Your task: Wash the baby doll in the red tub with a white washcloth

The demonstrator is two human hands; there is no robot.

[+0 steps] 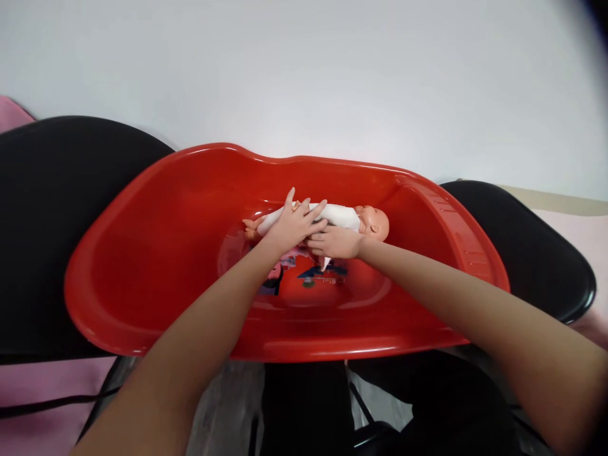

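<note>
Here, a baby doll (342, 217) in white lies lengthwise in the bottom of a red plastic baby bathtub (156, 253). The left hand (292, 227) rests flat, fingers spread, on its legs; the right hand (335, 242) cups its torso. The tub sits across two black chairs (52, 209).

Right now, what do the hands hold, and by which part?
The doll: the left hand lies flat over its middle, the right hand grips its chest from the side.

The tub (156, 253) is open from above and its left end lies bare. Raised walls ring it; the doll (339, 217) fills the middle.
</note>
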